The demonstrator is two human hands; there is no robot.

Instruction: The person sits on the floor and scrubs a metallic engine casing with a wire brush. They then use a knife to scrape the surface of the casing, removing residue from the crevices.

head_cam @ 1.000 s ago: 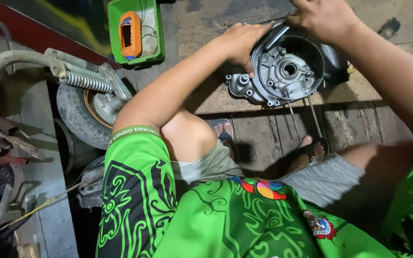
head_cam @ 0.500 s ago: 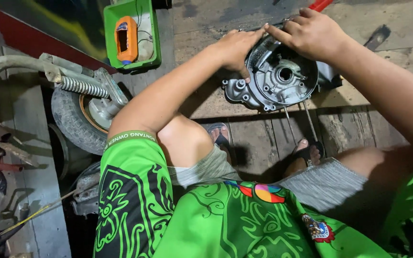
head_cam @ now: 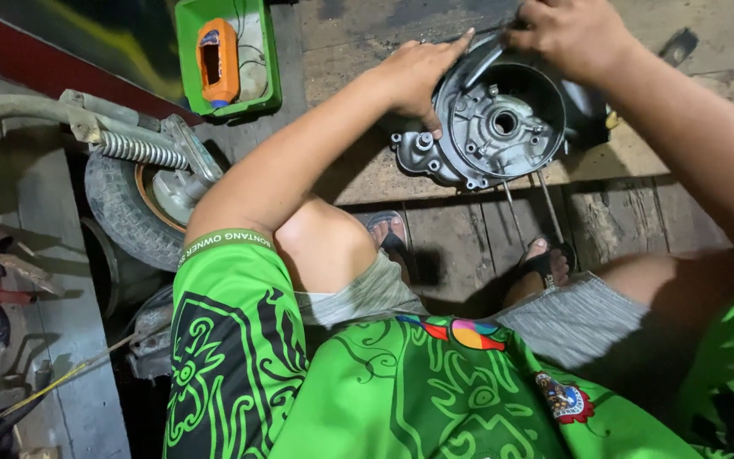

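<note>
On the engine cover point(head_cam: 499, 119), left hand point(head_cam: 418, 76) still grips the rim — right hand point(head_cam: 567, 34) now clasps the top edge.

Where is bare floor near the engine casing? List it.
Bare planks lie between the green plastic tray and the grey metal engine casing, and right of the casing. Crowded: the left side, with the small tyred wheel and scrap.

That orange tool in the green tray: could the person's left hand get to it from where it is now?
Probably yes. The left hand rests on the rim of the grey engine casing, and the orange tool lies uncovered in the open green tray further to that side, with bare wooden boards between.
</note>
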